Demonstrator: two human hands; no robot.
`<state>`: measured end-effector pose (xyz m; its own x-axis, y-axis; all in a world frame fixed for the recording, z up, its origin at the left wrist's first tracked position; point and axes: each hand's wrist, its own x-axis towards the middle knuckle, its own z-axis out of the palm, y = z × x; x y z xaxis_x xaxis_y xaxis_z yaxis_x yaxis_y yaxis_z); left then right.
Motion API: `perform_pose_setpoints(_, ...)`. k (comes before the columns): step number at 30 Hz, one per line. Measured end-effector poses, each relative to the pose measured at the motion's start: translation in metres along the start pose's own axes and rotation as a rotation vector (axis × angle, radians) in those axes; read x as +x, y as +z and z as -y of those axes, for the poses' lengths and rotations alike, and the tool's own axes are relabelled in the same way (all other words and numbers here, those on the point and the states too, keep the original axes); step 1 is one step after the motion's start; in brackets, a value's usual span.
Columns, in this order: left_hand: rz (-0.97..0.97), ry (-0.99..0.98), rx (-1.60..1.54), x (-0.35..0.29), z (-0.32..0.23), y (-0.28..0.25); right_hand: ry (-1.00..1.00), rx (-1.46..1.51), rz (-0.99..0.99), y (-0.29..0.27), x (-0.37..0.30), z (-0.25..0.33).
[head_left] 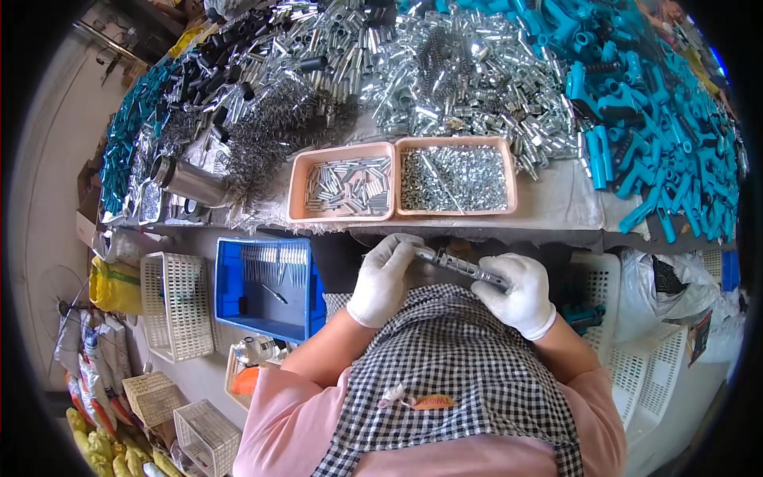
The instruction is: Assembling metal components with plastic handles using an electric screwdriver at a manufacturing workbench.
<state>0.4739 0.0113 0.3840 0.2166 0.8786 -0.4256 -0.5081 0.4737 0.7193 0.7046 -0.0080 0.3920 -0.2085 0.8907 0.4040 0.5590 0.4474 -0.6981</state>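
Observation:
Both my hands wear white gloves and hold one long grey metal part [461, 267] just above my checked apron, below the table edge. My left hand [384, 278] grips its left end and my right hand [520, 292] grips its right end. Right in front of them on the table stand two pink trays: the left pink tray [296, 184] holds small metal tubes, the right pink tray [511, 176] holds small silver screws or nuts with a thin rod lying across them.
The table is heaped with silver metal parts [469, 71], coiled springs [278, 127], black tubes and teal plastic pieces [660, 119]. A steel cup [191, 181] lies at the left. A blue crate [270, 288] with thin pins and white baskets [176, 304] sit lower left.

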Motion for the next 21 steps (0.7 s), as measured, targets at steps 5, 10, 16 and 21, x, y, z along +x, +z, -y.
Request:
perform_pose_setpoints(5,0.040,-0.009,-0.029,-0.001,-0.005,0.001,-0.001,-0.004,-0.005,-0.004,0.002,0.001)
perform_pose_setpoints(10,0.000,-0.027,-0.010,-0.005,-0.008,0.010,-0.034,-0.008,-0.014,-0.002,0.003,0.001)
perform_pose_setpoints(16,-0.069,0.026,0.147,-0.003,-0.002,0.006,-0.097,-0.051,0.001,-0.001,0.004,0.007)
perform_pose_setpoints(21,-0.133,0.183,0.402,-0.007,-0.011,0.014,-0.111,-0.084,-0.026,-0.002,0.006,0.007)
